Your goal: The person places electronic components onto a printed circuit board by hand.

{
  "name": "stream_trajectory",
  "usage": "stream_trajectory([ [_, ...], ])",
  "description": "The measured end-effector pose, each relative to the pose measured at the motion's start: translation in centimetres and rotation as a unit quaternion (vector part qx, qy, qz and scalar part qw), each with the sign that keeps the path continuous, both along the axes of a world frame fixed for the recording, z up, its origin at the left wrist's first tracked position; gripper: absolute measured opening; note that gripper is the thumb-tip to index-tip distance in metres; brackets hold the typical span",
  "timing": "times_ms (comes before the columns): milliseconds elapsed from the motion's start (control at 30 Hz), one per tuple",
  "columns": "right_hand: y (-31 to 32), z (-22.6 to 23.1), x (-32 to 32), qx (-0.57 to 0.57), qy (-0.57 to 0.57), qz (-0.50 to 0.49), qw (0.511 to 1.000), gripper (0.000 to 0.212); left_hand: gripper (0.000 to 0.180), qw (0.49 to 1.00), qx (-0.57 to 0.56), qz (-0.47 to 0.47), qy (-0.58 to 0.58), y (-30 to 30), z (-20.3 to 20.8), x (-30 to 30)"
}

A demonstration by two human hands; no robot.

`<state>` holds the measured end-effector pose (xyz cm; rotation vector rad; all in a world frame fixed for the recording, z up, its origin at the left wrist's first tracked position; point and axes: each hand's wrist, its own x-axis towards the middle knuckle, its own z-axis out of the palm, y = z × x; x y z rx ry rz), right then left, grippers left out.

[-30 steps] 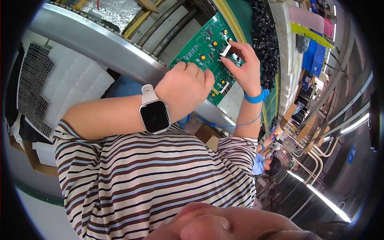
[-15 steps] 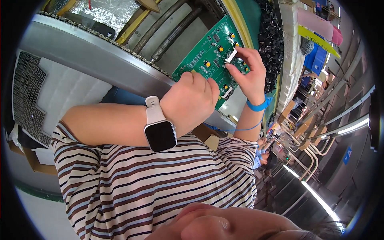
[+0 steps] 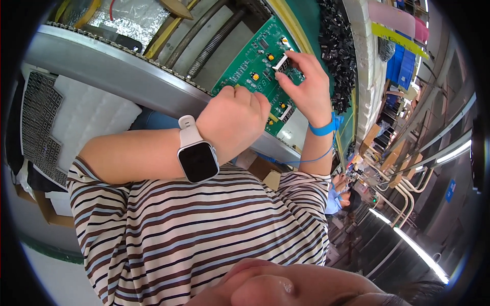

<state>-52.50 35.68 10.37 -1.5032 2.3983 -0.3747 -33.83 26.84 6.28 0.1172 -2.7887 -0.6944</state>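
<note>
- A striped shirt (image 3: 204, 219) covers the person's torso and fills much of the lower view.
- A silver rail (image 3: 117, 64) runs slantwise between the person and the work, with a coiled rod (image 3: 212, 46) beyond it.
- A white foam sheet (image 3: 97, 104) lies at the left, beside a dark panel of digit displays (image 3: 43, 122).
- A green circuit board (image 3: 242, 69) sits tilted across the view beyond the rail, in front of both hands.
- A heap of small black parts (image 3: 337, 56) lies to the right of the board, past a yellow strip (image 3: 293, 30).
- The left hand (image 3: 235, 116) is curled closed at the near left edge of the board, its knuckles up; its fingertips are hidden, so what it grips, if anything, cannot be told.
- The right hand (image 3: 282, 64) is partly open over the board, thumb and forefinger spread to the two ends of a white-sided part (image 3: 280, 63), pinching it at the board; whether it is fully seated cannot be told.
- A pale-strapped watch (image 3: 198, 162) is on the left wrist, a blue band (image 3: 322, 127) on the right.
- A second white-sided display (image 3: 287, 113) sits nearer the board's lower end.
- Yellow-topped buttons (image 3: 255, 76) dot the board.
</note>
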Motion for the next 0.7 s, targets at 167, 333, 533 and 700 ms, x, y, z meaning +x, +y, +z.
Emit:
stream_trajectory([
  [167, 0.1, -0.3, 0.1, -0.007, 0.043, 0.022, 0.999, 0.039, 0.024, 1.0, -0.017, 0.003, 0.015, 0.2, -0.3, -0.3],
  [333, 0.0, -0.2, -0.3, 0.017, 0.035, 0.029, 0.999, 0.038, 0.031, 1.0, -0.004, 0.008, -0.013, 0.3, -0.4, -0.6],
  [533, 0.9, -0.9, -1.3, -0.018, 0.031, 0.061, 0.997, 0.035, 0.031, 0.993, 0.035, -0.055, -0.096, -0.7, 1.1, -0.8],
  [700, 1.2, -2.5, -0.9, -0.093, 0.07, 0.014, 0.993, 0.029, 0.032, 0.991, 0.039, -0.081, -0.096, -1.5, 2.3, -0.7],
])
